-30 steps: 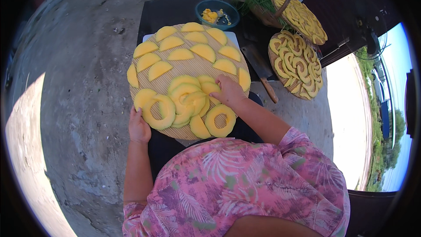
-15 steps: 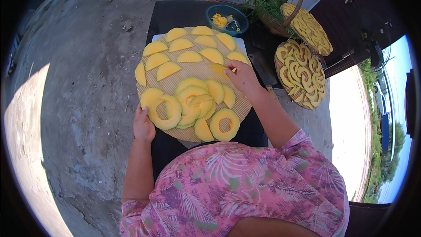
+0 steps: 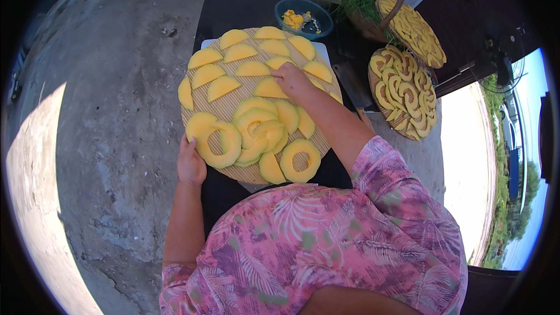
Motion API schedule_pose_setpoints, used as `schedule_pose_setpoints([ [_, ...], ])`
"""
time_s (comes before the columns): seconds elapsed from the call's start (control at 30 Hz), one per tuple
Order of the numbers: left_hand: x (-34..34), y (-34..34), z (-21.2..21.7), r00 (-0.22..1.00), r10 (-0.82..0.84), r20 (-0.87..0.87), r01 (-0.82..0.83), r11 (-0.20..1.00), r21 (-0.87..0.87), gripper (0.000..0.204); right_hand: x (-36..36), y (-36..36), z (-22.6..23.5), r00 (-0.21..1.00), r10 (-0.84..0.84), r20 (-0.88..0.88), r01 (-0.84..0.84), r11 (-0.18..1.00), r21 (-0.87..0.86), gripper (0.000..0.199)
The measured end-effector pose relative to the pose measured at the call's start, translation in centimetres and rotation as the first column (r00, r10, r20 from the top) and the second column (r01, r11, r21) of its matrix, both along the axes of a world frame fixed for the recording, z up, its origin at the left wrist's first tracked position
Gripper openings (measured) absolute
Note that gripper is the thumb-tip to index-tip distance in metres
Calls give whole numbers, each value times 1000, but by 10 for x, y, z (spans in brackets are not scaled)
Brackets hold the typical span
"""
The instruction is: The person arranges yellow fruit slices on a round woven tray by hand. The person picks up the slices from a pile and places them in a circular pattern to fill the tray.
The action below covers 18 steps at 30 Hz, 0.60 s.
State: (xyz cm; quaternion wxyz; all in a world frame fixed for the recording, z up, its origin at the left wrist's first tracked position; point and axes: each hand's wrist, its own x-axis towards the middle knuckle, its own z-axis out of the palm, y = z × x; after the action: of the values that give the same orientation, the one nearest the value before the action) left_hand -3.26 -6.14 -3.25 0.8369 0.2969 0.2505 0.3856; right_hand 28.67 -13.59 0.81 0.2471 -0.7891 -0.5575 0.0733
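Note:
A round woven tray (image 3: 201, 96) carries yellow squash slices with thin green rinds. My left hand (image 3: 191, 164) is closed on its near-left rim, thumb uppermost, with the other fingers mostly hidden. Over the tray's middle right, the bent fingers of my right hand (image 3: 291, 83) are at the upper right of a half-moon squash slice (image 3: 268, 88), which lies on the weave. More half-moon slices (image 3: 224, 87) lie spread across the far half. Nearer me, rings and halves overlap in a pile (image 3: 256, 131), with a squash ring (image 3: 300, 161) at its right.
Under the tray stands a dark table (image 3: 227, 11). A teal bowl (image 3: 303, 18) with yellow pulp sits at the far side. To the right are two trays of cut slices (image 3: 402, 93), a handled basket (image 3: 366, 29) with long greens, and a dark flat blade (image 3: 348, 86).
My right hand has moved left and a little away from me, carrying a half-moon slice that now lies on the tray's middle. My left hand stays on the rim.

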Motion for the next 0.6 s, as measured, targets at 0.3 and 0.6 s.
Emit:
schedule_pose_setpoints([
  [0.3, 0, -1, 1, 1000, 15, -20, -15, 999, -32, 35, -36, -54, 47, 975, -161, -151, 93, 920, -381, 31],
  [0.6, 1, -1, 1, 1000, 11, -6, -11, 1000, -5, 36, -53, -77, 12, 962, -235, -139, 229, 972, -56, 33],
])
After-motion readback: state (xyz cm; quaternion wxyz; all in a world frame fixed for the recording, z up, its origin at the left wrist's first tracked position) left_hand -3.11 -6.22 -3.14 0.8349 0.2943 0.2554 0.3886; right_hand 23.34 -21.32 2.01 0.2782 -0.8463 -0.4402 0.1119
